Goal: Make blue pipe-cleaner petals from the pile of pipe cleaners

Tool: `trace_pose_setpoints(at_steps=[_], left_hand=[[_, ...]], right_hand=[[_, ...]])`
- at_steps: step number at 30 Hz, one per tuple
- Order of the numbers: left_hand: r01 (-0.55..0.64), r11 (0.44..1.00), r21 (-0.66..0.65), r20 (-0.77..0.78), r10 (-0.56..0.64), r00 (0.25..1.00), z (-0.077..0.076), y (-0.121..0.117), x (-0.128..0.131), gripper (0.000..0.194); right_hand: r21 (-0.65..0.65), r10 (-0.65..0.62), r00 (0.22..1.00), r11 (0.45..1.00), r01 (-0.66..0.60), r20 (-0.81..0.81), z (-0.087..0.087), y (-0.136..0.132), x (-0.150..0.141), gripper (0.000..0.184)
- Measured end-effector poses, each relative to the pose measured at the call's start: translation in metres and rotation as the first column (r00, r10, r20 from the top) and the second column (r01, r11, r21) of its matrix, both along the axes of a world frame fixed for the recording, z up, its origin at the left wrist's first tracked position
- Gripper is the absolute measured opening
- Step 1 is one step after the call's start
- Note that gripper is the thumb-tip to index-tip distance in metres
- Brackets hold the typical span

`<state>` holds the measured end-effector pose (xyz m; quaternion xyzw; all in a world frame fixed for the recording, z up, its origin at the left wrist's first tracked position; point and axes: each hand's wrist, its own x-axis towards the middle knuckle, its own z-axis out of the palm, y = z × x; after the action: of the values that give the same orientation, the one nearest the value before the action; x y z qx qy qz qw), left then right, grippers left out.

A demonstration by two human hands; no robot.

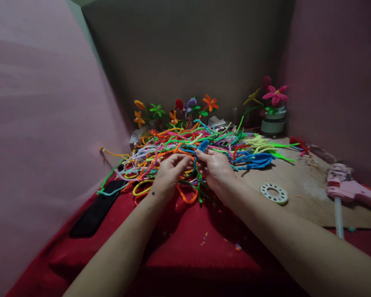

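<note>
My right hand (218, 169) pinches a blue pipe cleaner (203, 145) between thumb and fingers. Its upper part is folded into a short, fuzzy petal-like loop, and a thin blue end runs down between my hands. Just to the left, my left hand (174, 170) is closed, thumb against fingers, close to that end; what lies in its fingertips is too small to make out. Both hands are over a big tangled pile of coloured pipe cleaners (170, 138). Beneath my hands, green ends (200, 194) and an orange loop (188, 200) stick out.
A black phone (94, 216) lies at left on the red cloth (185, 251). On the board (297, 177) at right are a white tape ring (273, 193) and a pink glue gun (352, 189). Pipe-cleaner flowers (210, 103) stand behind, some by a pale pot (272, 122). Pink sheets (43, 123) flank both sides.
</note>
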<state>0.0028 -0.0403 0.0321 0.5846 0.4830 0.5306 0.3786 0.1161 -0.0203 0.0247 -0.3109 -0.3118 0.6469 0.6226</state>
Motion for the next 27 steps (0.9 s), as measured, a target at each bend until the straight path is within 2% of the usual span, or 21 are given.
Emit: trace_pose_setpoints(at_steps=[2, 5, 8, 10, 12, 15, 18, 22, 24, 27], left_hand=[[0.066, 0.996, -0.06, -0.012, -0.067, 0.998, -0.002, 0.0, 0.003, 0.026], [0.094, 0.982, -0.163, 0.075, -0.082, 0.994, -0.005, -0.002, 0.007, 0.025], [0.231, 0.929, -0.289, 0.228, -0.167, 0.959, -0.007, -0.002, 0.007, 0.027], [0.289, 0.905, -0.313, 0.256, -0.213, 0.943, -0.009, -0.001, 0.006, 0.028], [0.242, 0.93, -0.276, 0.174, -0.199, 0.964, -0.009, 0.0, 0.004, 0.025], [0.092, 0.991, -0.094, 0.038, -0.089, 0.995, -0.006, 0.001, 0.002, 0.025], [0.035, 0.999, 0.038, 0.057, -0.037, 0.998, -0.005, 0.002, 0.001, 0.023], [-0.01, 0.999, 0.045, 0.076, 0.007, 0.997, -0.007, 0.006, -0.004, 0.018], [0.029, 0.999, 0.022, 0.103, -0.031, 0.994, -0.009, 0.008, -0.008, 0.017], [0.091, 0.996, -0.006, 0.131, -0.09, 0.987, -0.01, 0.01, -0.015, 0.013]], right_hand=[[0.039, 0.014, 1.0, 0.999, -0.014, 0.002, -0.003, 0.001, -0.001, 0.016], [0.134, -0.002, 0.998, 0.991, -0.007, 0.066, -0.01, 0.003, -0.002, 0.015], [0.198, -0.059, 0.984, 0.98, 0.025, 0.167, -0.015, 0.003, -0.003, 0.014], [0.211, -0.091, 0.974, 0.976, 0.046, 0.207, -0.016, 0.003, -0.002, 0.014], [0.202, -0.094, 0.977, 0.978, 0.054, 0.191, -0.014, 0.003, -0.001, 0.016], [0.143, -0.035, 0.993, 0.99, 0.018, 0.113, -0.012, 0.003, -0.001, 0.021], [0.065, 0.06, 0.997, 0.996, -0.064, 0.053, -0.012, 0.002, -0.003, 0.024], [0.058, 0.144, 0.989, 0.988, -0.146, 0.034, -0.012, 0.001, -0.005, 0.023], [0.049, 0.168, 0.984, 0.984, -0.171, 0.051, -0.011, 0.001, -0.003, 0.021], [-0.033, 0.188, 0.979, 0.982, -0.185, 0.08, -0.008, 0.002, 0.0, 0.018]])
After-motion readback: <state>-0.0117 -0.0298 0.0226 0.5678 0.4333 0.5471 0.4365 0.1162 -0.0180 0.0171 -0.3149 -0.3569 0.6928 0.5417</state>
